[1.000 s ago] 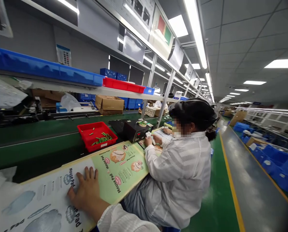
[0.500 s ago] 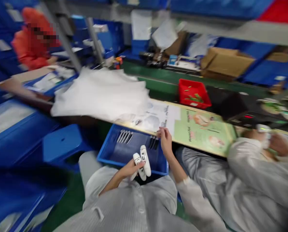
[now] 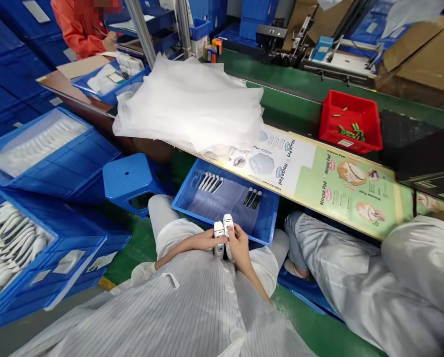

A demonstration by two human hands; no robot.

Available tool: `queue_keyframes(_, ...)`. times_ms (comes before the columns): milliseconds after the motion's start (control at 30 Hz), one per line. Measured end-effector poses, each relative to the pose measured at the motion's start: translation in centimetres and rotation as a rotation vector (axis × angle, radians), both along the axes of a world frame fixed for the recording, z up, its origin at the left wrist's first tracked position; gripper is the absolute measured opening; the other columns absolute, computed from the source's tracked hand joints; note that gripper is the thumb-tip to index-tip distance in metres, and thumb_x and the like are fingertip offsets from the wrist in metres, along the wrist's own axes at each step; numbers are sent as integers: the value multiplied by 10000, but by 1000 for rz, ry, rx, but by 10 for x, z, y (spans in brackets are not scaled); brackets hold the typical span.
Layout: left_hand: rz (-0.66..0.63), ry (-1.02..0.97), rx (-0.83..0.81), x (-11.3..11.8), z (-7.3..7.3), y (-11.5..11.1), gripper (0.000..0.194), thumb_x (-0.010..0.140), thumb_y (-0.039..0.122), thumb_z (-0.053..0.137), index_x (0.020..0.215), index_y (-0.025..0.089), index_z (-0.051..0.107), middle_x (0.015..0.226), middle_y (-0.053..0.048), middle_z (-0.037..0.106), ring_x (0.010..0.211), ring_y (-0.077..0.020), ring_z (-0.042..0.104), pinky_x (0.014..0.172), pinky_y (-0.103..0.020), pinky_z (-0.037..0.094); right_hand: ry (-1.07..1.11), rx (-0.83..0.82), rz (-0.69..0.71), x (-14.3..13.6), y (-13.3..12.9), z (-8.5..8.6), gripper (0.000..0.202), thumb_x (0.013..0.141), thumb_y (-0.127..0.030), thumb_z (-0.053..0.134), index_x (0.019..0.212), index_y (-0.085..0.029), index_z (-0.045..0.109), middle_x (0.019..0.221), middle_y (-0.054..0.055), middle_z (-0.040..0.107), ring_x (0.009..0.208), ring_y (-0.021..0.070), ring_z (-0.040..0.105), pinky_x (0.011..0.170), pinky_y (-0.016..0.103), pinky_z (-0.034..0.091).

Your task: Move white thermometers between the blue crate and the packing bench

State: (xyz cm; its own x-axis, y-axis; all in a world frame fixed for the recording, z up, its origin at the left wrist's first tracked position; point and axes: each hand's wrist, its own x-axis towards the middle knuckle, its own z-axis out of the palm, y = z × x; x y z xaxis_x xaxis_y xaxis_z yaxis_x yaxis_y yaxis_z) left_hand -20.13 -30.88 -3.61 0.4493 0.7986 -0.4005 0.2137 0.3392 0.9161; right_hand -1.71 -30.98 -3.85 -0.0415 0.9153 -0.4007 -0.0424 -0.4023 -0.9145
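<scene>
Near my lap, my left hand [image 3: 204, 240] grips a white handheld device [image 3: 219, 231]. Right beside it, my right hand [image 3: 239, 247] has its fingers wrapped round a second white device [image 3: 228, 221]. Both devices are held upright, close together. In front of them a blue tray [image 3: 184, 212] rests at my knees, lined with a translucent sheet. Several white-and-black devices [image 3: 211, 182] lie in its far left part, and several dark ones [image 3: 252, 198] lie at the right.
White foam sheets [image 3: 192, 106] are heaped on the bench, beside printed boards [image 3: 311, 181] and a red bin [image 3: 350, 119] of green pieces. A blue stool [image 3: 128, 173] and device-filled crates [image 3: 84, 248] stand left. A seated person [image 3: 341, 267] is at right; another [image 3: 80, 34] is back left.
My right hand has come back from the bench edge to my lap and taken hold of one of the two devices my left hand was holding. The view has shifted and sharpened.
</scene>
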Motion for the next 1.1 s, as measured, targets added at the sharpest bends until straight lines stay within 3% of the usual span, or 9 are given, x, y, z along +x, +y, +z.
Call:
queue_keyframes(200,114,54,-70,5,-24,-10,594,1056,669,517,1009,139,780,916,-111,798,914,-285,738,834,-370,626,-4,-59,43,-5,-7,-6,576,863,-723,768,1125,-210,767,989,31,789,910,215,713,832,307,572)
queue_keyframes(400,191,4,-41,1,-27,-35,712,940,778,692,1313,172,717,1309,-185,773,1292,-365,695,1110,-445,573,129,-140,140,-4,-28,-2,655,806,-686,890,1228,-196,787,1095,65,819,956,237,753,865,328,597)
queue_keyframes(467,254,-50,-49,0,-27,-45,715,973,785,643,1364,190,709,1302,-174,782,1327,-372,679,1144,-477,555,131,-102,121,-4,-31,-3,671,790,-672,911,1239,-189,791,1115,75,827,971,246,765,888,341,609)
queue_keyframes(533,404,-54,-123,-1,-28,-53,702,1060,764,489,1369,180,726,1175,-162,809,1178,-350,735,1051,-476,599,106,-88,28,-4,-31,-5,692,761,-696,918,1206,-182,789,1038,77,832,907,252,775,845,356,623)
queue_keyframes(600,593,-7,-220,-3,-30,-56,707,1110,704,408,1400,143,727,1056,-152,809,877,-282,745,823,-423,627,99,-109,-102,-3,-29,-8,746,761,-748,892,1235,-186,763,948,72,829,828,262,785,775,371,635)
queue_keyframes(700,741,-23,-241,-5,-25,-48,724,1063,655,596,1555,127,651,1032,-131,806,635,-182,631,569,-327,529,148,-138,-193,0,-25,-13,811,806,-768,848,1366,-200,703,932,77,840,826,278,810,743,378,650)
queue_keyframes(900,836,-257,-96,18,11,12,882,845,734,883,1542,221,714,1058,-86,826,804,-191,733,591,-256,561,79,-59,-254,17,1,-11,745,802,-700,891,1325,-188,748,1074,73,851,948,279,811,833,361,652)
queue_keyframes(1000,795,-355,-19,46,31,72,856,805,725,920,1464,200,768,1072,-97,835,823,-211,757,581,-266,568,-43,131,-337,41,58,8,704,827,-682,876,1320,-190,772,1119,67,843,997,272,789,853,336,626)
queue_keyframes(1100,673,-391,194,80,50,158,744,869,711,863,1399,193,798,1118,-101,845,868,-231,767,653,-301,611,-142,327,-428,72,141,38,703,836,-703,841,1318,-196,776,1155,69,835,1030,269,770,863,329,605)
